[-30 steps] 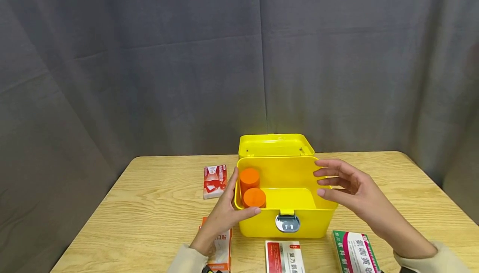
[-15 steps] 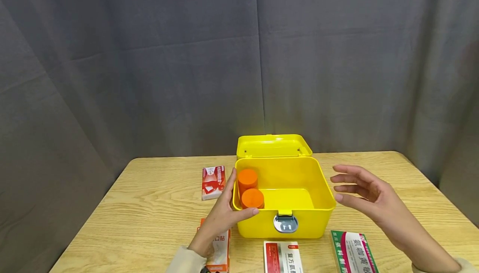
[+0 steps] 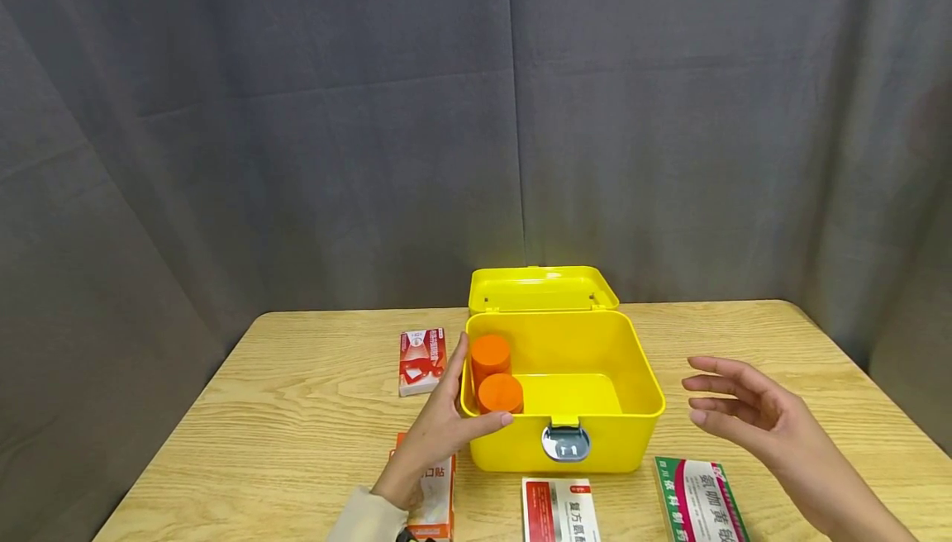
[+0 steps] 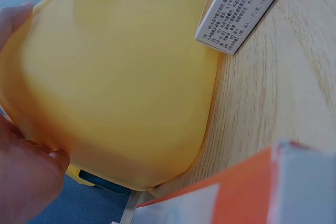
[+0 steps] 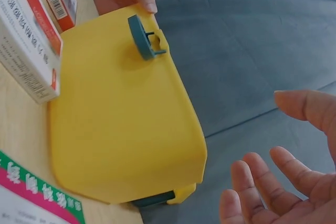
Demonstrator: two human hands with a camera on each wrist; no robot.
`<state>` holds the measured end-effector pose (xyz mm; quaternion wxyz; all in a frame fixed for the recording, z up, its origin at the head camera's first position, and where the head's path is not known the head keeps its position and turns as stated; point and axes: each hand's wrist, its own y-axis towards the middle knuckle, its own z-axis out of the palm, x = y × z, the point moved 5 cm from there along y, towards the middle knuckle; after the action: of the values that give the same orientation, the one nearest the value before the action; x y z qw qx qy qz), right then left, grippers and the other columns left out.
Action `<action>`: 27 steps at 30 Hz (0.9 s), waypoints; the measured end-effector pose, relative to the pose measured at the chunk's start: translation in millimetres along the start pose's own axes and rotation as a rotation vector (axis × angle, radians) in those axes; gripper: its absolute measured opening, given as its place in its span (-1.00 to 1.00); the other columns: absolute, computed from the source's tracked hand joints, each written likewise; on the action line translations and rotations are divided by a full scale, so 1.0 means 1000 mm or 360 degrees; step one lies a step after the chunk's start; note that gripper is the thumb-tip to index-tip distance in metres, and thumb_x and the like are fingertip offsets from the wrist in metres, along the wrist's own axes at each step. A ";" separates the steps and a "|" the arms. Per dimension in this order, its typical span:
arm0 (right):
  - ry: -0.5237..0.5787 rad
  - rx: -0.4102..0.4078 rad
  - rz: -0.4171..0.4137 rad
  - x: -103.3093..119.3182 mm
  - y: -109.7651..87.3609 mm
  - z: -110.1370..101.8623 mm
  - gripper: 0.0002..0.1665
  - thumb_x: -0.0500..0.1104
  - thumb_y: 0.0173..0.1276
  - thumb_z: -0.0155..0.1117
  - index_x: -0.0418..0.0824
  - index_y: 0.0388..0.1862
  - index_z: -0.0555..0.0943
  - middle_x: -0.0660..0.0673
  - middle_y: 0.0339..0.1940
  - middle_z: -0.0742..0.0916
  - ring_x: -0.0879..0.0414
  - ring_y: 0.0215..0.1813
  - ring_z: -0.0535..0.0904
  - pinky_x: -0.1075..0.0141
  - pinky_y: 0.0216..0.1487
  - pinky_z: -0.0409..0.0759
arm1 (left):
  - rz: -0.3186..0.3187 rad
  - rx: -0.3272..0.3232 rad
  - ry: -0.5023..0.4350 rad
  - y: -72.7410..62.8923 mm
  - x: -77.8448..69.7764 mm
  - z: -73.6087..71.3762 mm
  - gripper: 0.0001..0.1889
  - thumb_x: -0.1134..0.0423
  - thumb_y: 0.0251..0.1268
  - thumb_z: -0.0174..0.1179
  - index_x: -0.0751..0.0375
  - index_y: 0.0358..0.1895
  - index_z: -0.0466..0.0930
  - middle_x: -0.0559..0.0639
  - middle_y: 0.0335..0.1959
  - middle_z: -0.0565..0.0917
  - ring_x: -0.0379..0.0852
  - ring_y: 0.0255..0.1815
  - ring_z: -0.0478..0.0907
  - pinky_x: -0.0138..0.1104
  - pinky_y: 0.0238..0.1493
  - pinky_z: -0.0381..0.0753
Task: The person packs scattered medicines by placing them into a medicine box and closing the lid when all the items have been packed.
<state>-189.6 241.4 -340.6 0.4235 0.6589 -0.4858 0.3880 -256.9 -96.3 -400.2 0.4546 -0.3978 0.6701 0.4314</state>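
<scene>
Head view: the left hand [image 3: 439, 430] holds the near left corner of the yellow box [image 3: 628, 445], thumb over the front rim and fingers along the outside of the left wall. The right hand [image 3: 762, 414] is apart from the box, to its right, fingers loosely bent and thumb spread away. Between the hands, the box stands with its lid [image 3: 545, 287] open at the back and its latch [image 3: 566, 443] in front; 2 orange-topped containers [image 3: 501, 393] sit inside, next to the left hand. A red carton [image 3: 422, 360] lies left of the left fingertips, an orange carton [image 3: 440, 505] partly behind the left wrist. Between the wrists lie a white-and-red carton [image 3: 559, 511] and, nearer the right, a green-and-white carton [image 3: 702, 499]. Yellow box and 4 cartons rest on a wooden table [image 3: 297, 410].
</scene>
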 end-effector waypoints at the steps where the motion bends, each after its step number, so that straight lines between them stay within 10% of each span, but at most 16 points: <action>1: -0.0004 -0.0007 -0.0001 -0.003 -0.002 -0.001 -0.44 -0.24 0.45 0.18 -0.14 0.40 0.34 0.00 0.11 0.62 0.12 0.02 0.62 0.34 -0.07 0.63 | 0.0000 -0.0001 0.0004 0.000 0.000 0.000 0.13 0.07 0.09 0.43 -0.08 0.58 -0.25 -0.07 0.57 -0.16 0.04 0.53 -0.13 0.09 0.40 0.03; 15: -0.0072 -0.0062 0.0314 -0.048 -0.020 -0.011 -0.42 -0.10 0.46 0.19 -0.19 0.39 0.32 0.15 0.07 0.62 0.27 0.00 0.59 0.37 -0.10 0.60 | 0.0021 -0.0010 0.0004 0.000 0.000 0.000 0.13 0.08 0.09 0.43 -0.05 0.58 -0.25 -0.08 0.57 -0.16 0.01 0.53 -0.15 0.07 0.42 -0.01; 27: -0.0093 -0.0080 0.0458 -0.063 -0.029 -0.010 -0.33 -0.07 0.43 0.23 -0.26 0.41 0.29 -0.14 0.15 0.60 0.24 -0.03 0.61 0.35 -0.12 0.62 | -0.0005 -0.0004 0.0004 0.000 0.001 0.000 0.13 0.06 0.10 0.42 -0.07 0.58 -0.26 -0.07 0.57 -0.16 0.03 0.53 -0.15 0.10 0.40 0.02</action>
<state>-177.0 275.3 -400.0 0.3658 0.5826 -0.5968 0.4130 -257.0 -96.0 -400.8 0.4540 -0.4000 0.6694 0.4311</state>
